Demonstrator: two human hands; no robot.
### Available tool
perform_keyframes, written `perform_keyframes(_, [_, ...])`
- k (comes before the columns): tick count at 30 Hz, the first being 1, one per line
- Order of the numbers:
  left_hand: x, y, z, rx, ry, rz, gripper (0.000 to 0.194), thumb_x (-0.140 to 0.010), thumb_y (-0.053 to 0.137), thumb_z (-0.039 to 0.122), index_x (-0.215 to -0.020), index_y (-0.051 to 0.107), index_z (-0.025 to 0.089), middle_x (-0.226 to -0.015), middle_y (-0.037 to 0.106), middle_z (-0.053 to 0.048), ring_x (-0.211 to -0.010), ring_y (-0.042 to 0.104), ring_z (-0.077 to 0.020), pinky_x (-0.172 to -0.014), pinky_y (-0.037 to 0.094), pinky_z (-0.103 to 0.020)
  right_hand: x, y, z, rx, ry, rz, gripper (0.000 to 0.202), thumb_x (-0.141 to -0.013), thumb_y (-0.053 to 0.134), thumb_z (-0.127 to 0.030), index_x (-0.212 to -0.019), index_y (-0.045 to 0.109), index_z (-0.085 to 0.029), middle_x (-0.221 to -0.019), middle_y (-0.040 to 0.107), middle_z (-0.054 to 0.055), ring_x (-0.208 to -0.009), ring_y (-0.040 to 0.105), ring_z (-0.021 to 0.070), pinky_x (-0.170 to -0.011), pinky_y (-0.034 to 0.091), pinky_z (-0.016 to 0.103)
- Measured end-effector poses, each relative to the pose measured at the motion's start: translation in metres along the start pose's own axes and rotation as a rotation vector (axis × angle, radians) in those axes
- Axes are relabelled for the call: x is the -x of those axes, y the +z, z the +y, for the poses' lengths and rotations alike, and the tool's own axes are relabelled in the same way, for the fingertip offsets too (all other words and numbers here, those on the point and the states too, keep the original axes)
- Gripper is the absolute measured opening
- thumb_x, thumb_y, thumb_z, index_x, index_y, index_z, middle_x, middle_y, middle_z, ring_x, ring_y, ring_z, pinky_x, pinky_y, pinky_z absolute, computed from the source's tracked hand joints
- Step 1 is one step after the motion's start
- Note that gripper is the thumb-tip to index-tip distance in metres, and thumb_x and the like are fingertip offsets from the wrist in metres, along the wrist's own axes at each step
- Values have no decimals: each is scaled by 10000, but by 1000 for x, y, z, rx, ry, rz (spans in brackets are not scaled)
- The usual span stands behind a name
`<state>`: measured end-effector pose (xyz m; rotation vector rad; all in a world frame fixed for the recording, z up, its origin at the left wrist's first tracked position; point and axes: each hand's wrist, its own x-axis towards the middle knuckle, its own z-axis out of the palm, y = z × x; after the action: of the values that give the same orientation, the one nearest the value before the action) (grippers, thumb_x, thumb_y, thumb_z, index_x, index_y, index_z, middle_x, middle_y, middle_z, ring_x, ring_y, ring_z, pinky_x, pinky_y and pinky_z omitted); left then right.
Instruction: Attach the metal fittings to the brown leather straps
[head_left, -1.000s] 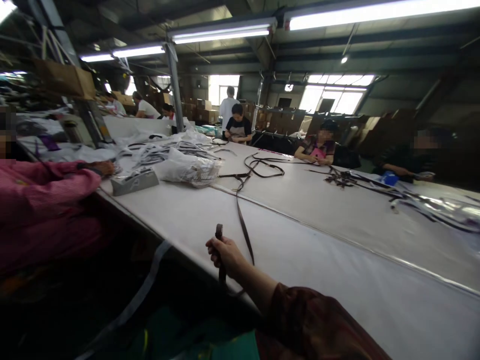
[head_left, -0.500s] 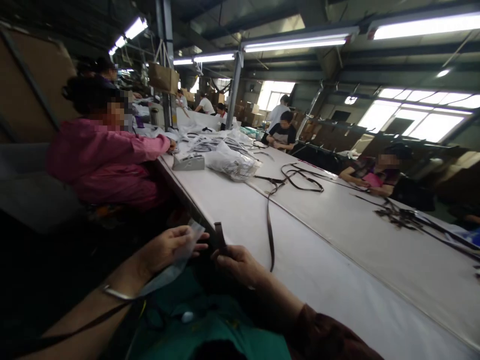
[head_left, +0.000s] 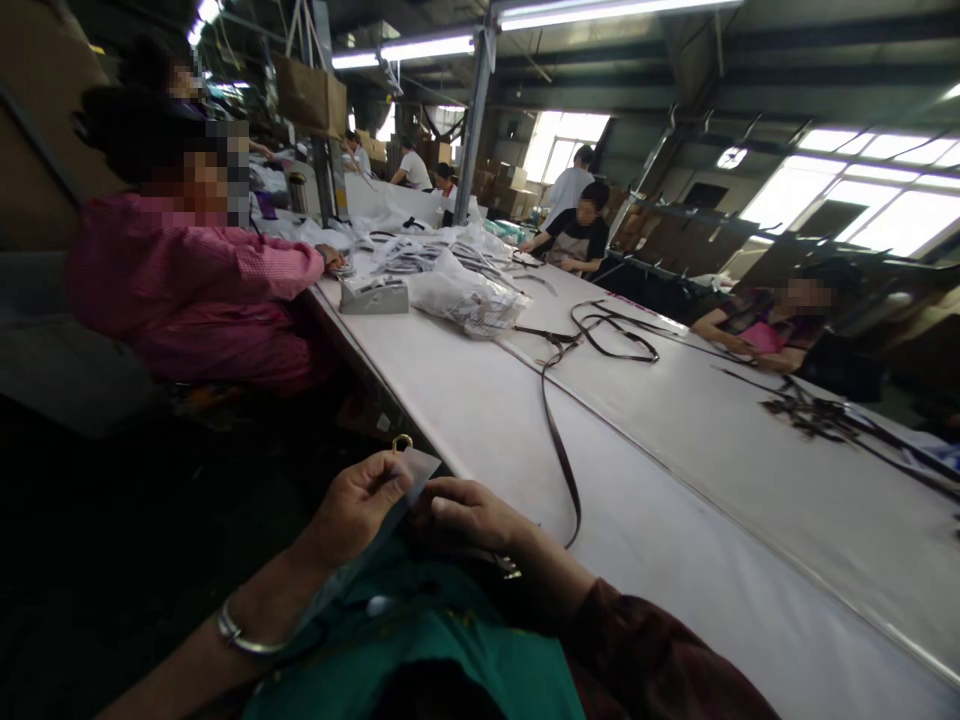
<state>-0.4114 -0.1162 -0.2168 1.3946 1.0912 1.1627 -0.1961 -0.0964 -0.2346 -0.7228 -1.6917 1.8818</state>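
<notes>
My left hand (head_left: pixel 364 505) pinches a strip of translucent plastic (head_left: pixel 416 472) near its upper end; the strip trails down along the forearm over the green apron (head_left: pixel 420 650). A gold-coloured ring (head_left: pixel 403 440) sticks up just beyond the left fingertips. Beside it, my right hand (head_left: pixel 469 515) is closed near the strip's edge, and what its fingers hold is hidden. Below the right wrist a small metal buckle (head_left: pixel 510 568) shows. On the table (head_left: pixel 442 390), a long dark strap (head_left: pixel 559 440) curves down toward its near edge.
Clear plastic bags (head_left: pixel 472 295) and a grey dispenser (head_left: pixel 375 296) sit at the table's far left. More dark straps (head_left: pixel 810 415) are heaped at the right. A person in pink (head_left: pixel 195 290) works at the left edge; other people sit or stand across the table.
The left hand has closed on the plastic strip beside the right hand. The dark strap end that stood above the right hand is out of sight; a gold-coloured ring now shows. The view has shifted.
</notes>
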Motion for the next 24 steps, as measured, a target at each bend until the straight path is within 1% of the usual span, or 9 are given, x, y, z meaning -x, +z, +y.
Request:
perform_keyframes(3, [1, 5, -5, -33, -16, 21, 222, -887, 658, 410, -874, 657, 189, -807, 646, -16, -781, 592, -160, -721, 481, -262, -16, 16, 1, -199, 11, -75, 492, -781, 767, -542, -1077, 664, -162, -935, 671, 44, -883, 632, 195, -836, 503, 328])
perform_keyframes(5, [1, 5, -9, -27, -50, 24, 224, -887, 652, 419, -884, 655, 195, -800, 649, -16, -740, 601, -160, -673, 493, -265, -24, 24, 7, -298, 44, -21, 499, -736, 805, -518, -1044, 643, -160, -844, 670, 32, -771, 646, 185, -738, 527, 316])
perform_keyframes(7, [1, 2, -12, -77, -18, 57, 214, -901, 636, 407, -869, 659, 196, -899, 676, -37, -773, 636, -171, -672, 514, -274, -28, 26, 10, -377, 106, 112, 473, -705, 824, -483, -982, 603, -169, -700, 630, -6, -583, 602, 149, -549, 495, 263])
perform_keyframes(9, [1, -3, -15, -253, 141, 137, 166, -913, 631, 345, -858, 675, 195, -1065, 676, -65, -925, 662, -195, -792, 535, -300, -28, 20, 9, -515, 178, 236, 408, -705, 813, -433, -878, 534, -190, -574, 515, -70, -423, 452, 84, -392, 346, 187])
perform_keyframes(11, [1, -9, -16, -500, 381, 191, 84, -911, 638, 250, -883, 695, 194, -1167, 650, -86, -1083, 637, -219, -935, 515, -337, -28, 12, 4, -662, 251, 282, 368, -785, 728, -470, -806, 483, -197, -510, 371, -110, -364, 279, 45, -344, 199, 158])
perform_keyframes(15, [-2, -15, -18, -863, 797, 116, 135, -869, 651, 97, -960, 701, 183, -1192, 636, -123, -1199, 589, -268, -1019, 504, -427, -30, 10, -6, -666, 446, 125, 535, -948, 407, -657, -829, 560, -159, -459, 279, -106, -347, 189, 60, -329, 137, 183])
perform_keyframes(17, [-2, -18, -20, -955, 896, 74, 206, -849, 649, 53, -1001, 696, 183, -1192, 643, -126, -1219, 577, -281, -1022, 506, -450, -33, 15, -5, -657, 475, 77, 458, -925, 517, -597, -795, 545, -159, -469, 329, -94, -354, 227, 58, -338, 151, 185])
perform_keyframes(21, [7, -24, -19, -1033, 843, 95, 253, -851, 654, 80, -1073, 702, 190, -1260, 629, -147, -1268, 539, -319, -1051, 470, -496, -39, 23, 3, -586, 339, 277, 317, -739, 788, -327, -753, 513, -170, -535, 469, -64, -412, 364, 55, -382, 219, 175])
perform_keyframes(24, [23, -21, -14, -899, 570, 171, 173, -886, 655, 228, -1042, 717, 183, -1086, 687, -125, -1072, 628, -286, -958, 503, -438, -42, 24, 10, -435, 278, 424, 315, -720, 789, -363, -725, 543, -167, -479, 471, -63, -392, 374, 67, -376, 224, 201])
